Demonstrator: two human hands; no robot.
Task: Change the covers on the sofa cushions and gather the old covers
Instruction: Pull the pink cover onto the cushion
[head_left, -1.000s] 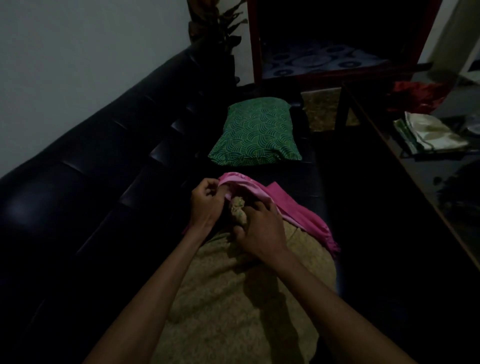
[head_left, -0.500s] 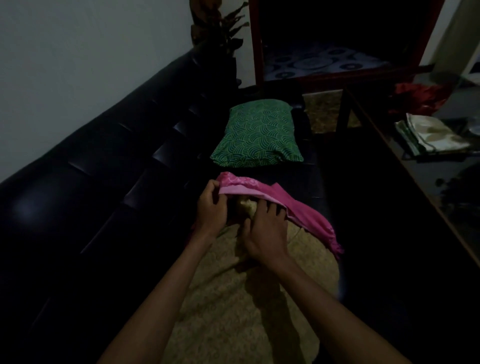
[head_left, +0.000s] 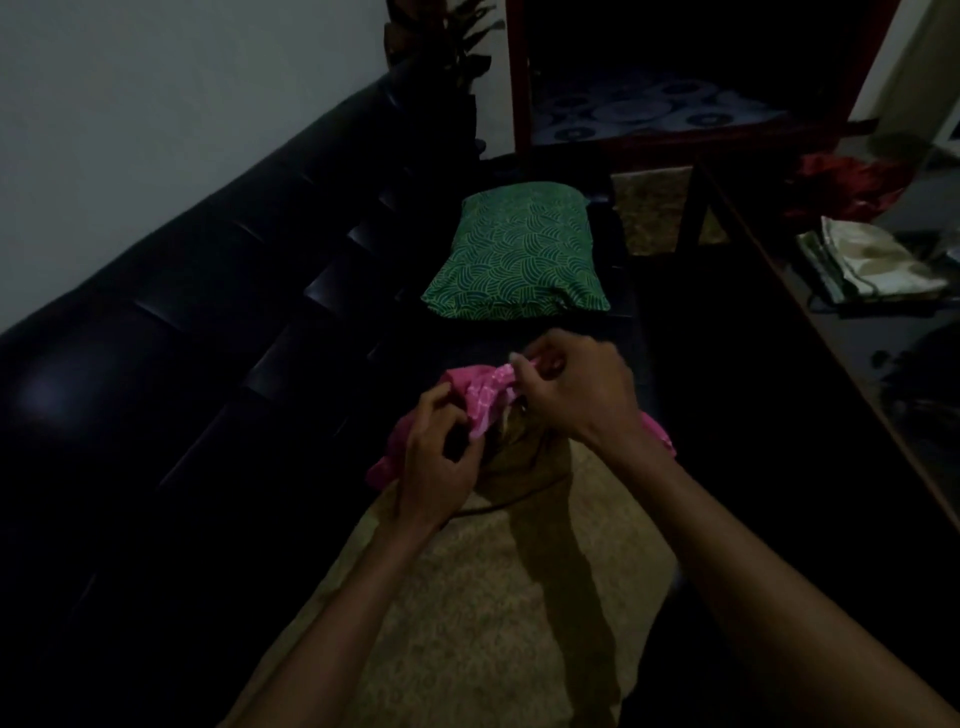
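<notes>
pink cover (head_left: 480, 397) | pinched between left hand (head_left: 434, 467) and right hand (head_left: 574, 387)

My only view comes from the head camera, wide-angle, looking forward and down along the black leather sofa (head_left: 218, 364). Both forearms enter from 6 o'clock, close to the lens; the green scallop-patterned cushion (head_left: 517, 254) lies farther off at 12 o'clock. No second view overlaps.
</notes>
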